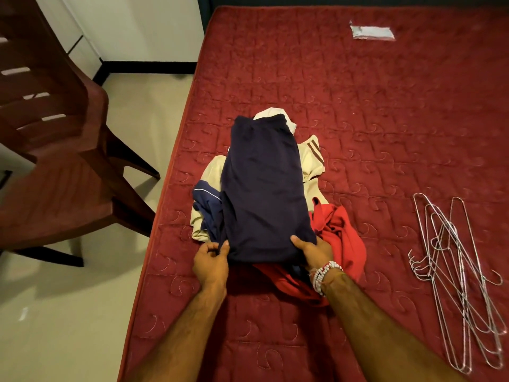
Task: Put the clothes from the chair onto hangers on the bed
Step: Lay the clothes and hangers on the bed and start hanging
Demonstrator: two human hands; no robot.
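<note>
Left hand (210, 261), right hand (314, 250): fingers curled, gripping navy garment (261, 188).

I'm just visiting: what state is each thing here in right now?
navy garment: folded flat on top of the other clothes, near edge held.
cream garment: crumpled underneath.
red garment: crumpled underneath, at the right.
wire hangers: bare, heaped loosely on the bed.
left hand: pinching the navy garment's corner.
right hand: thumb on top, gripping the navy garment.
chair: upright beside the bed.
</note>
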